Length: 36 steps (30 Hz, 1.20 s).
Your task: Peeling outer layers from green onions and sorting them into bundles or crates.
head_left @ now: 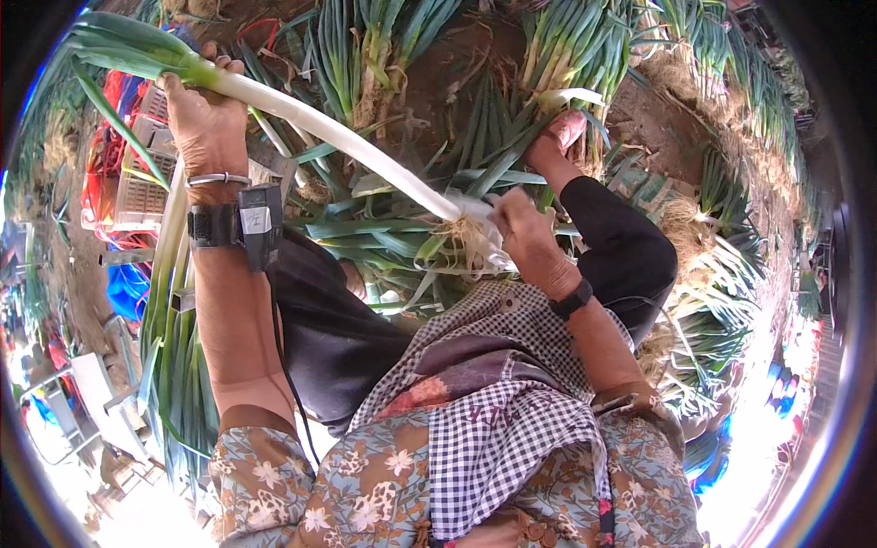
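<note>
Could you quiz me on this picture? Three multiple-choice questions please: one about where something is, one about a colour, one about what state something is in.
1. Where does the left hand grip the long leek?
A. at the root end
B. near where the white stalk turns to green leaves
C. nowhere

2. What colour is the crate behind the left forearm?
A. white
B. black
C. yellow

3. How is the leek held?
A. lying loose on the ground
B. in one hand only
C. between both hands, the right hand at the root end

Answers:
1 B, the fingers close round the stalk just below the green leaves.
2 A, its slatted wall shows white beside red and blue things.
3 C, each hand grips one end, off the ground.
</note>
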Available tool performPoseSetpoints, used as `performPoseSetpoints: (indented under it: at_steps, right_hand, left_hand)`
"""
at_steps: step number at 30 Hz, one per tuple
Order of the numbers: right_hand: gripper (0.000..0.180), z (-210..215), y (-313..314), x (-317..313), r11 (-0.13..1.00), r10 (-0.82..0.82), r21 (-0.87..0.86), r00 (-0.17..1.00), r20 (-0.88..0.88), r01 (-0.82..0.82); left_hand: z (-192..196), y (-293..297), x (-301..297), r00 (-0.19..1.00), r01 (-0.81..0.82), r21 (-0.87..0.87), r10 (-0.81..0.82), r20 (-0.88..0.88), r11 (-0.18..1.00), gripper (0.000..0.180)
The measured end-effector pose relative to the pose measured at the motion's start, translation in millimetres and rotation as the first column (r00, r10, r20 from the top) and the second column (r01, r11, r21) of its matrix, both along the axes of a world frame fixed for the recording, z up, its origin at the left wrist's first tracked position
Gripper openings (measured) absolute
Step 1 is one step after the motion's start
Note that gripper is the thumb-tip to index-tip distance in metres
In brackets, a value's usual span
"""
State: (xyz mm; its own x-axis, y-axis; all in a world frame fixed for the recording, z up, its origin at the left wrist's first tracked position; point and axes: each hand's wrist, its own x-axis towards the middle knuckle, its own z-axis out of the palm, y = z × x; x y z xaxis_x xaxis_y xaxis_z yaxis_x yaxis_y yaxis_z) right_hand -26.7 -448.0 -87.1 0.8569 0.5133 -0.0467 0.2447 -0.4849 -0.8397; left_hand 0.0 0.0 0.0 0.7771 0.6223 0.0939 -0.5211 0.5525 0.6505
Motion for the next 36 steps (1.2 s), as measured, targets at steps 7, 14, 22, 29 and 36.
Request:
performPoseSetpoints:
  at_steps: [7,14,22,29,36]
  right_hand:
    - [0.020,66,63,11,0.971,0.239,-0.130,0.786,0.571,-0.200]
    - [0.017,78,95,-15,0.982,0.184,-0.021,0.982,-0.051,-0.186]
    - [0.019,46,100,-23,0.985,0.112,0.141,0.988,-0.106,-0.097]
    - [0.016,50,109,-25,0.978,0.084,0.197,0.993,-0.084,-0.066]
    - [0.012,24,93,-20,0.940,-0.047,0.228,0.757,-0.652,0.254]
  left_hand:
    - [5,-13,-8,0.991,0.072,-0.041,-0.067,0.114,0.997,0.048]
    - [10,-14,-14,0.894,0.301,-0.027,-0.273,0.356,0.953,0.051]
    - [15,-20,-18,0.874,0.322,-0.084,-0.261,0.410,0.943,0.031]
    - [15,-7,-19,0.889,0.320,-0.074,-0.273,0.367,0.944,0.054]
    - [9,-49,-14,0.926,0.248,-0.057,-0.219,0.308,0.967,0.055]
